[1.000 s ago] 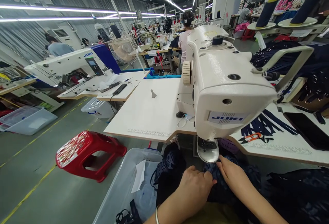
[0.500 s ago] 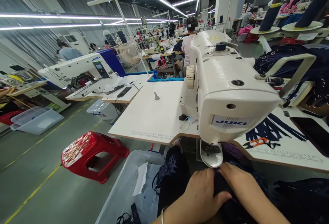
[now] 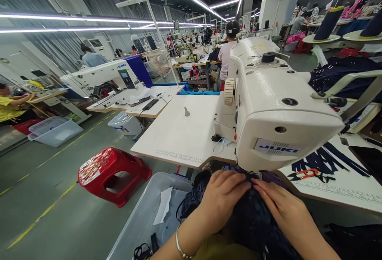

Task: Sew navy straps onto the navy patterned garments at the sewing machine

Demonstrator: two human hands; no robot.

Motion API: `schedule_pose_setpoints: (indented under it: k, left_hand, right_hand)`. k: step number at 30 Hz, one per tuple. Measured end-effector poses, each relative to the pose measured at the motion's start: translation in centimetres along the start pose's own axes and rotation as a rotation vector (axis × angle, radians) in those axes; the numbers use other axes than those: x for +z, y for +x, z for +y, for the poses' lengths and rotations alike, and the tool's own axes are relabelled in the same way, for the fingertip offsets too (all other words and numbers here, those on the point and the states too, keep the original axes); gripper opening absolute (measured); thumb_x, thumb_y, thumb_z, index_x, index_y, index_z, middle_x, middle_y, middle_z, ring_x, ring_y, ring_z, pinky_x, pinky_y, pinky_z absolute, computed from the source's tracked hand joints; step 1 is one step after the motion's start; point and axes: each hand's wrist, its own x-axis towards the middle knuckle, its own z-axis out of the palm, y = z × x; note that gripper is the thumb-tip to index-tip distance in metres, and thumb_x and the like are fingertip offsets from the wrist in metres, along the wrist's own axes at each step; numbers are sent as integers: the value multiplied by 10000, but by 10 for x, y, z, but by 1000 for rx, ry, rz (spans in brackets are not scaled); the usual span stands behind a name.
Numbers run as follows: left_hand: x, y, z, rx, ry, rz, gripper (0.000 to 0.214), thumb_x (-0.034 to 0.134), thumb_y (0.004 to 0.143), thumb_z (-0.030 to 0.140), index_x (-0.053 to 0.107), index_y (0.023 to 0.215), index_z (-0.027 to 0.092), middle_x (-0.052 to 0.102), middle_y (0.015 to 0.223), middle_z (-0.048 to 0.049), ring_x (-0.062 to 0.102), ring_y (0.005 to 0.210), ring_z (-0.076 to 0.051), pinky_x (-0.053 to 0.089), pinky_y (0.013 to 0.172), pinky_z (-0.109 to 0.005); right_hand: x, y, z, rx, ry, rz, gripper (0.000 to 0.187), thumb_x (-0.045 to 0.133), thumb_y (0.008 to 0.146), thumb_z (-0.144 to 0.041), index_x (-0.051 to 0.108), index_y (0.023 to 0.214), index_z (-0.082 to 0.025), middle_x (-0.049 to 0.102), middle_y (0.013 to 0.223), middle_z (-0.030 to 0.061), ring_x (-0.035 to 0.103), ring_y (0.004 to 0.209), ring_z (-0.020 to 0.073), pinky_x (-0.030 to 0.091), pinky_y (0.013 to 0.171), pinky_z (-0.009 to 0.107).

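Pressing down on the dark navy fabric (image 3: 253,220), both of your hands sit right under the head of the white sewing machine (image 3: 277,105), which serves as the landmark for everything else. Your left hand (image 3: 222,196) lies palm-down on the cloth, fingers curled loosely and close together, its fingertips just under the front of the machine; a thin bracelet (image 3: 180,248) rings that wrist. Your right hand (image 3: 280,208) lies flat beside it, fingers straight and narrow, tips nearly touching those of the left. Neither hand pinches the fabric in a way you can clearly see; they bear on it from above.

The fabric bunches in front of the machine and spills toward you, over your lap.

Left of the machine stretches the pale table (image 3: 179,132). Below its near edge, left of your hands, stands a clear plastic bin (image 3: 140,224) with paper scraps inside. Further left of the machine, on the grey floor, is a red stool (image 3: 110,172). Right of the machine, navy fabric strips (image 3: 322,160) lie on the table. Behind the machine a person in a pink top (image 3: 225,55) sits facing away.
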Motion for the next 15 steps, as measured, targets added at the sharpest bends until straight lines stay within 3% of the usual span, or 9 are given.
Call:
schedule_pose_setpoints:
  k: [2,5,9,11,15]
  left_hand:
    - [1,-1,3,109,-14,-142,343,347,1018,156,541,1297,209,627,1264,-40,496,1239,-133,347,1060,-305]
    - [1,-1,7,81,17,-252,343,358,1023,176,507,1329,225,604,1312,-7,450,1291,-106,325,1052,-308]
    - [0,1,12,45,69,-260,332,352,1036,201,508,1324,257,607,1309,12,457,1274,-127,291,1020,-352]
    - [0,2,15,22,120,-249,338,356,1034,208,503,1334,258,612,1294,4,468,1254,-146,275,1024,-368]
    - [4,4,21,-40,262,-231,336,383,1009,214,522,1315,230,617,1243,-32,487,1208,-197,288,1010,-393]
  right_hand:
    - [4,-8,2,95,113,-23,291,481,990,-254,635,1233,-216,716,1151,32,688,1021,160,522,941,226]
    - [6,-15,2,371,250,-59,293,491,977,-326,650,1212,-254,705,1186,5,676,1060,165,536,914,216]
    - [5,-5,3,716,427,-24,303,522,919,-457,652,1068,-227,748,921,30,705,883,210,575,704,255]
    - [4,6,7,765,511,-50,292,531,896,-473,603,1001,-211,696,749,17,674,766,205,537,625,257]
    - [6,21,20,720,474,-117,224,535,866,-444,524,864,-220,598,666,-12,597,668,180,475,610,261]
